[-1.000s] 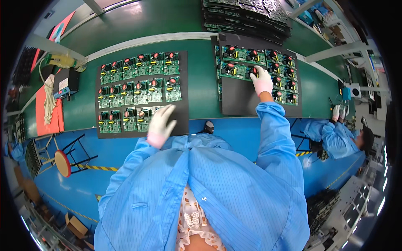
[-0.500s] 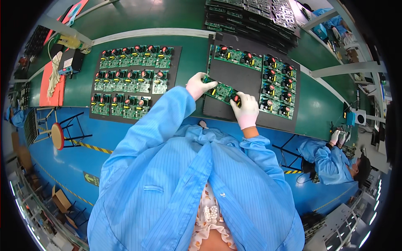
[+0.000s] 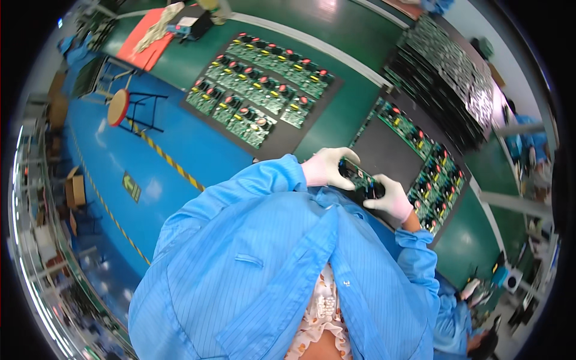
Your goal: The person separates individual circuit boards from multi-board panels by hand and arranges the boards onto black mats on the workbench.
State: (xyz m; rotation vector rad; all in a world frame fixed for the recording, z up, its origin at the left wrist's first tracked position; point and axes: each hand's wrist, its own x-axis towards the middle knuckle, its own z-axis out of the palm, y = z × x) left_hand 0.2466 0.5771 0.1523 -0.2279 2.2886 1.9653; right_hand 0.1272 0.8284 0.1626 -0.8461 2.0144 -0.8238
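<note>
A green circuit board (image 3: 360, 177) with dark components is held between my two white-gloved hands, close to my chest at the near edge of the dark tray (image 3: 384, 147) on the right. My left hand (image 3: 332, 168) grips its left end with thumb and fingers. At the other end, my right hand (image 3: 391, 198) has its fingers curled round the board. Similar boards (image 3: 437, 186) with red-topped round parts and yellow parts line the far and right sides of that tray. Fingers cover both ends of the held board.
Farther left lies another dark tray (image 3: 309, 133) bearing rows of boards. A tall stack of board-filled trays (image 3: 444, 78) stands beyond the right tray. A blue-and-black device (image 3: 191, 23) and an orange mat (image 3: 139, 48) are far left; a round stool (image 3: 118, 107) stands on the floor. A co-worker (image 3: 453, 324) sits at lower right.
The view has turned, so the table now slants down to the right. Both hands have drawn the board off the tray's middle toward my body, and it is tilted differently.
</note>
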